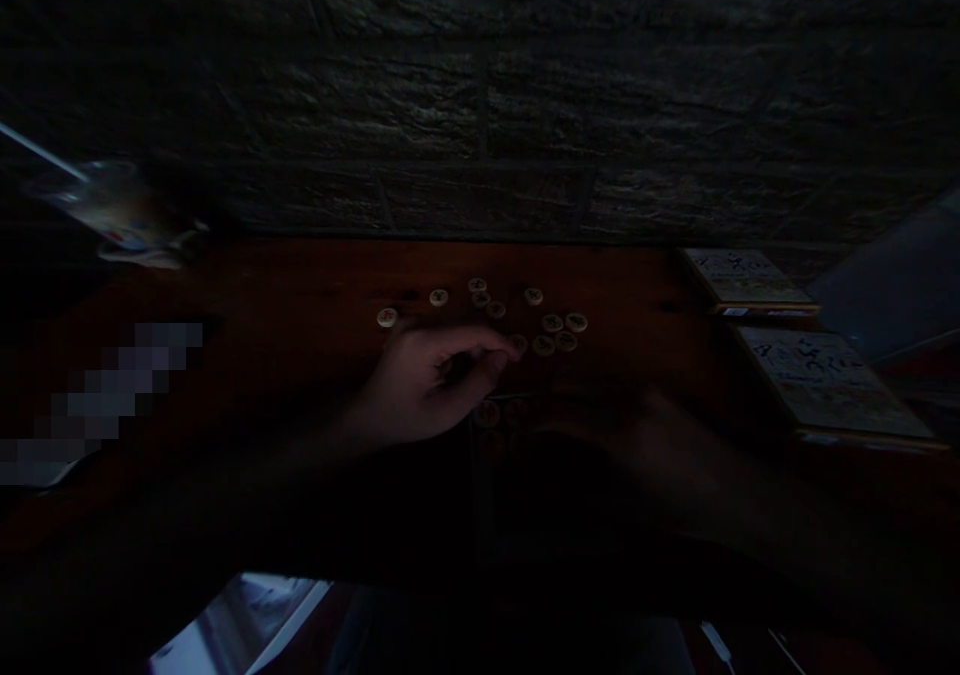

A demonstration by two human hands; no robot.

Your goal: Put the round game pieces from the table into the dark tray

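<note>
Round xiangqi pieces with painted characters lie scattered on a brown wooden table (pixel 300 285). My left hand (pixel 427 380) reaches in from the left, thumb and forefinger curled into a ring and closed at the edge of a xiangqi piece (pixel 517 344). Just left of that hand is a piece with a red character (pixel 387 317); several dark-marked pieces (pixel 553 323) sit beyond and to the right. Below the fingertips, more pieces (pixel 487 413) show dimly by a thin pale edge, perhaps of a box. My right hand (pixel 652 440) is in deep shadow, its fingers unreadable.
A textured block wall (pixel 480 105) rises behind the table. At the left stands a plastic cup (pixel 127 215) with a straw, and nearer is a blurred-out pale object (pixel 112 395). Two flat printed boxes (pixel 832 380) lie at the right. The light is very dim.
</note>
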